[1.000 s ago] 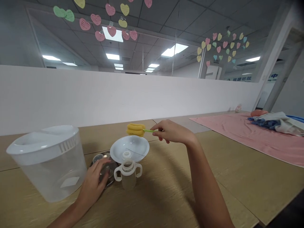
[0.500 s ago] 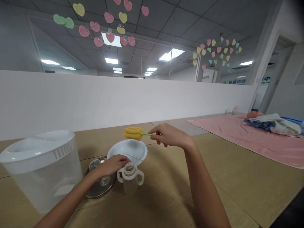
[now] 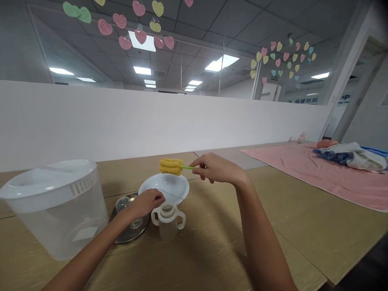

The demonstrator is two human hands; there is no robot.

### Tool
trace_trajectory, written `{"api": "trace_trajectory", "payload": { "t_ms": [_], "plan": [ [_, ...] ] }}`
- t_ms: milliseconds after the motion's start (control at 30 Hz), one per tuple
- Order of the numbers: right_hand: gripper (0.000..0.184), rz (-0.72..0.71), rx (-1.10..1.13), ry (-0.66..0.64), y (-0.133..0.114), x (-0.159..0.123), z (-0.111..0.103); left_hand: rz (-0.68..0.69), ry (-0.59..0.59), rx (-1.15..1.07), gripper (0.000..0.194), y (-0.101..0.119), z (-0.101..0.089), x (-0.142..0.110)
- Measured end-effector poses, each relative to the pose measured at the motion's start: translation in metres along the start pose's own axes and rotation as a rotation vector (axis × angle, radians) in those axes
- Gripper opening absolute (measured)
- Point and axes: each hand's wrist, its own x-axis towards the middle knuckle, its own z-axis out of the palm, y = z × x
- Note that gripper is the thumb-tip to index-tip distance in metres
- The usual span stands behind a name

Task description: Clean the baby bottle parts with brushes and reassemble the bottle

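Between the fingertips of my right hand (image 3: 212, 166) is the thin green handle of a yellow sponge brush (image 3: 171, 166). The brush head is held level just above the far rim of a white bowl (image 3: 178, 186). My left hand (image 3: 148, 201) is at the bowl's near left side with its fingers curled in; what they hold, if anything, is hidden. A thin dark line crosses the inside of the bowl beside those fingers. Close to my left fingertips stands a clear baby bottle (image 3: 168, 226), uncapped, with a white two-handled collar.
Under my left forearm a round metal tray (image 3: 129, 237) carries clear bottle parts (image 3: 122, 203). A large translucent bin (image 3: 57, 226) with a white rim stands at the left. To the right, a pink cloth (image 3: 291, 169) bears folded clothes (image 3: 348, 155). A white wall (image 3: 121, 125) borders the table behind.
My left fingers have curled in more and lifted slightly at the bowl's edge. The brush stays above the bowl in my right hand. The whole view has shifted a little.
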Motion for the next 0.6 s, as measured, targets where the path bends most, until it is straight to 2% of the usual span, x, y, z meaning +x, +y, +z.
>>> {"api": "trace_trajectory", "payload": {
  "t_ms": [133,333,600],
  "plan": [
    [0.033,0.009,0.006,0.001,-0.0004,-0.0005,0.0003,0.021,0.033,0.118,0.033,-0.0006,-0.0003,0.0000],
    [0.033,0.001,-0.002,0.005,-0.0009,-0.0015,0.0000,0.000,0.033,0.055,0.027,-0.0003,0.0003,-0.0015],
    [0.035,-0.012,0.008,0.003,0.0009,-0.0016,-0.0003,-0.011,0.066,-0.008,0.036,0.0013,-0.0011,-0.0026]
  ]
}}
